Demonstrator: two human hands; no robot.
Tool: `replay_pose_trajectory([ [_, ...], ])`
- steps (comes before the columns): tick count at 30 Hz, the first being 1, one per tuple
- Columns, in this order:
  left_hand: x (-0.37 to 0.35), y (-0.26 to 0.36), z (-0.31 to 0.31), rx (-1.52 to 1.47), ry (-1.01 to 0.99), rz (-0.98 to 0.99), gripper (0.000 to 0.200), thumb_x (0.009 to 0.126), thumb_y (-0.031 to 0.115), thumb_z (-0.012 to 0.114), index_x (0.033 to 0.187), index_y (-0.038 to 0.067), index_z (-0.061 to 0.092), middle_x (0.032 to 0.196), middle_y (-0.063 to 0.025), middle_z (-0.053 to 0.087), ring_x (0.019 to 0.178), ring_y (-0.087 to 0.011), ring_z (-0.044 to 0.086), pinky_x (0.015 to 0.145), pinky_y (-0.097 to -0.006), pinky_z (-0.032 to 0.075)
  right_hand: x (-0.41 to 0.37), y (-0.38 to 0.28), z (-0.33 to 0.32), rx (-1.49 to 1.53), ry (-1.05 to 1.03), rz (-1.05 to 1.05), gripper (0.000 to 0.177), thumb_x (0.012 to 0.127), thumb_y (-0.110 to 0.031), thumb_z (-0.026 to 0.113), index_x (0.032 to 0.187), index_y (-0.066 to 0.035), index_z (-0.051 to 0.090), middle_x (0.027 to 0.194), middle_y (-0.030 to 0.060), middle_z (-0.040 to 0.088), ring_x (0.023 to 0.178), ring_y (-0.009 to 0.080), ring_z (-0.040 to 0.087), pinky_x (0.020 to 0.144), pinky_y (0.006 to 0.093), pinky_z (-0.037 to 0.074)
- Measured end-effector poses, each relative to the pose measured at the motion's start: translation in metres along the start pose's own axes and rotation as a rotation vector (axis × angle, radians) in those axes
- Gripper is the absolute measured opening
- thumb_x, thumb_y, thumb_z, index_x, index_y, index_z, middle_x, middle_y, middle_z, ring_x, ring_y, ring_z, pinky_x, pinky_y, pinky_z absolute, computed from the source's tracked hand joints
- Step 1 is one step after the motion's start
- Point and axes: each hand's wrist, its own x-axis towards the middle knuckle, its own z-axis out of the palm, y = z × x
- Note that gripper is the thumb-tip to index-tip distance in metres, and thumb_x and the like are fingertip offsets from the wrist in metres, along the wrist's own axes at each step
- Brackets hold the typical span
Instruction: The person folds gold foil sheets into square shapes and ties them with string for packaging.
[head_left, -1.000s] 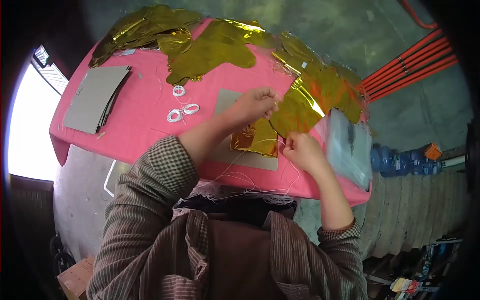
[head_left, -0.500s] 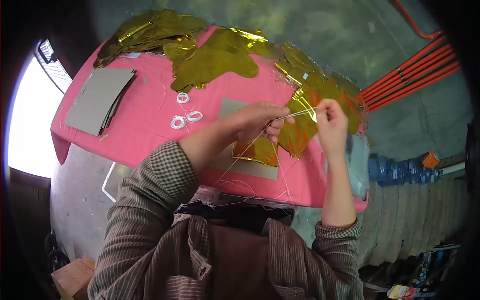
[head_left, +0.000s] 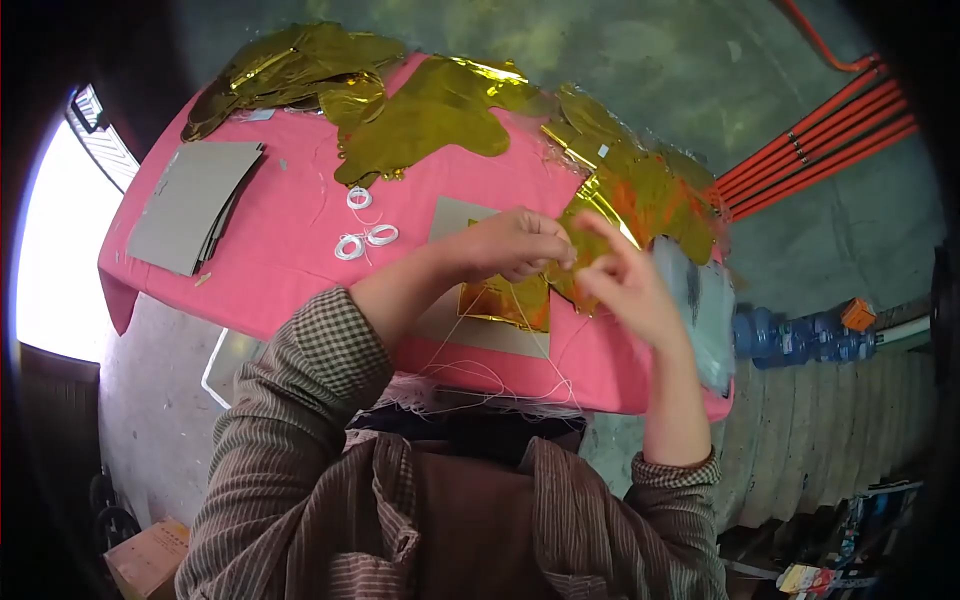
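String (head_left: 530, 320) hangs down from the left hand (head_left: 515, 245), where the thumb and fingers look pressed together to pinch it. The right hand (head_left: 632, 290) is just beside it, with its thumb and pointing finger spread apart. It is a bit blurry, so I cannot tell if the curled fingers have any string in them.

The string is white and thin. 2 strands go down over a gold square (head_left: 505, 308) and make loose loops by the near edge of the pink tabletop (head_left: 290, 230). It looks very light, soft and bendy, so it could slip or get in a knot. A good spot to pinch it is just under the left hand, with fingertips.

The gold square looks thin and slippery, and could crease, so hold it by a corner. It lies on a gray card (head_left: 455, 325) that looks stiff.

Left of that are 3 small string rings (head_left: 349, 257). More gray cards (head_left: 190, 205) sit by the left edge. Shiny gold sheets (head_left: 430, 125) lie along the far edge, and clear bags (head_left: 705, 320) are at the right edge.
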Motion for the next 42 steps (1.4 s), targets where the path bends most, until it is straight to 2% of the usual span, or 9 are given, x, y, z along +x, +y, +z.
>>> replay_pose_trajectory([
  [13, 0.004, -0.008, -0.001, -0.005, 0.084, 0.068, 0.016, 0.085, 0.021, 0.052, 0.08, 0.007, 0.057, 0.052, 0.0068, 0.033, 0.038, -0.0033, 0.026, 0.038, -0.0179, 0.023, 0.007, 0.026, -0.006, 0.63, -0.058, -0.109, 0.02, 0.09, -0.014, 0.044, 0.089, -0.001, 0.06, 0.079, 0.0093, 0.064, 0.041, 0.0076, 0.047, 0.039, 0.0175, 0.034],
  [16, 0.001, -0.01, 0.009, 0.184, 0.037, 0.003, 0.019, 0.087, 0.024, 0.049, 0.083, 0.007, 0.056, 0.052, 0.0071, 0.033, 0.041, -0.0047, 0.029, 0.042, -0.0174, 0.033, 0.02, 0.025, 0.005, 0.369, 0.183, -0.102, 0.018, 0.088, -0.012, 0.046, 0.09, -0.001, 0.061, 0.086, 0.0103, 0.065, 0.045, 0.0074, 0.05, 0.041, 0.0174, 0.035],
  [18, 0.002, -0.015, 0.007, 0.034, -0.117, -0.055, 0.023, 0.089, 0.027, 0.046, 0.086, 0.007, 0.054, 0.055, 0.0064, 0.034, 0.044, -0.0056, 0.033, 0.045, -0.0194, 0.04, 0.035, 0.049, 0.003, -0.423, 0.396, -0.672, 0.017, 0.087, -0.008, 0.047, 0.09, -0.002, 0.063, 0.086, 0.0088, 0.064, 0.048, 0.0069, 0.052, 0.042, 0.0175, 0.035],
  [24, 0.004, -0.008, -0.003, 0.014, -0.149, 0.025, 0.021, 0.089, 0.027, 0.044, 0.085, 0.007, 0.051, 0.058, 0.0042, 0.038, 0.046, -0.0054, 0.036, 0.048, -0.0226, 0.043, 0.003, 0.028, -0.013, 0.166, -0.288, -0.018, 0.018, 0.087, -0.008, 0.048, 0.094, 0.001, 0.062, 0.083, 0.006, 0.063, 0.047, 0.0055, 0.048, 0.045, 0.0182, 0.039],
  [30, 0.002, -0.014, 0.01, -0.114, -0.225, -0.029, 0.021, 0.09, 0.026, 0.043, 0.079, 0.009, 0.047, 0.056, 0.0059, 0.03, 0.045, -0.0051, 0.03, 0.047, -0.0223, 0.04, 0.013, 0.009, 0.008, 0.165, 0.336, -0.171, 0.018, 0.086, -0.01, 0.05, 0.092, 0.004, 0.061, 0.079, 0.0093, 0.064, 0.044, 0.0061, 0.047, 0.041, 0.0185, 0.037],
  [34, 0.003, -0.008, 0.003, -0.079, -0.121, -0.007, 0.02, 0.087, 0.026, 0.046, 0.08, 0.008, 0.049, 0.055, 0.0053, 0.034, 0.044, -0.0045, 0.031, 0.047, -0.0237, 0.041, 0.019, 0.034, -0.01, -0.407, 0.301, -0.394, 0.019, 0.086, -0.009, 0.049, 0.09, 0.005, 0.061, 0.08, 0.0114, 0.064, 0.043, 0.0072, 0.048, 0.039, 0.0186, 0.036],
  [36, 0.006, -0.008, -0.006, -0.074, -0.122, 0.057, 0.019, 0.087, 0.025, 0.045, 0.081, 0.007, 0.048, 0.055, 0.0052, 0.035, 0.045, -0.0046, 0.033, 0.048, -0.0239, 0.043, 0.004, 0.018, -0.016, 0.103, -0.246, 0.069, 0.02, 0.086, -0.009, 0.049, 0.091, 0.006, 0.061, 0.084, 0.0119, 0.064, 0.043, 0.0079, 0.049, 0.041, 0.0191, 0.038],
  [37, 0.007, -0.01, -0.001, -0.002, -0.102, 0.04, 0.018, 0.086, 0.024, 0.045, 0.081, 0.007, 0.049, 0.055, 0.0053, 0.036, 0.046, -0.0045, 0.035, 0.048, -0.024, 0.043, -0.001, 0.017, -0.016, 0.24, -0.294, -0.022, 0.02, 0.087, -0.009, 0.048, 0.09, 0.005, 0.061, 0.083, 0.011, 0.064, 0.044, 0.0078, 0.049, 0.042, 0.0195, 0.038],
  [42, 0.0, -0.008, 0.016, -0.016, -0.106, 0.006, 0.021, 0.089, 0.025, 0.043, 0.082, 0.007, 0.051, 0.054, 0.0073, 0.032, 0.045, -0.0035, 0.031, 0.046, -0.0223, 0.039, 0.012, 0.011, 0.0, 0.138, 0.266, -0.235, 0.022, 0.088, -0.01, 0.045, 0.091, 0.005, 0.061, 0.081, 0.0106, 0.065, 0.042, 0.008, 0.049, 0.04, 0.0192, 0.037],
])
